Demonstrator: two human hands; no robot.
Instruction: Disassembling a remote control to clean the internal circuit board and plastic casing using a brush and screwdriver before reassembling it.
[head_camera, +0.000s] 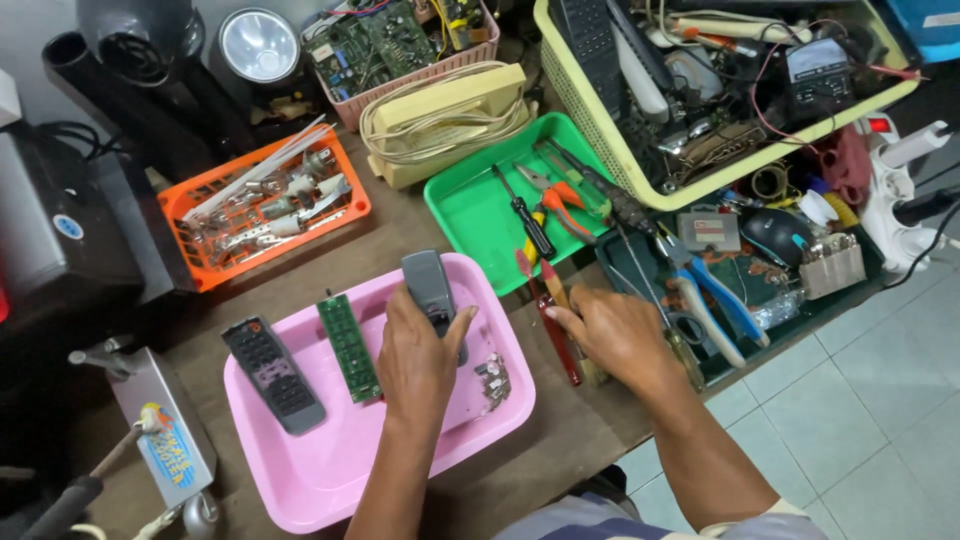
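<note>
The left hand (418, 355) is wrapped around the lower end of a grey remote shell (431, 290), fingers curled over it and thumb out to the right, holding it above the pink tray (330, 470). The shell's long axis runs away from the person, tilted a little left at the top, so most of it sticks out beyond the knuckles toward the green tray (470, 215).

The right hand (622, 335) lies palm down on the bench (560, 430), just right of the pink tray's edge, fingers bent and reaching left onto the handles of a red-handled screwdriver (550, 320) and a second tool beside it. Whether it has truly closed on one I cannot tell; the fingertips cover the spot. These tools lie with their long axes running away from the person, nearly parallel to the shell. They are near the right hand and well apart from the left.

In the pink tray, left of the held shell, lies a green circuit board (350, 347), and further left a dark remote front with its keypad (273, 375); small metal bits (493, 378) sit just right of the left wrist. Beyond, the green tray holds a black-handled screwdriver (526, 215) and orange-handled pliers (560, 200). Blue-handled pliers (715, 295) rest on the dark tray just right of the right hand. Nothing lies between the two hands but the pink tray's rim
</note>
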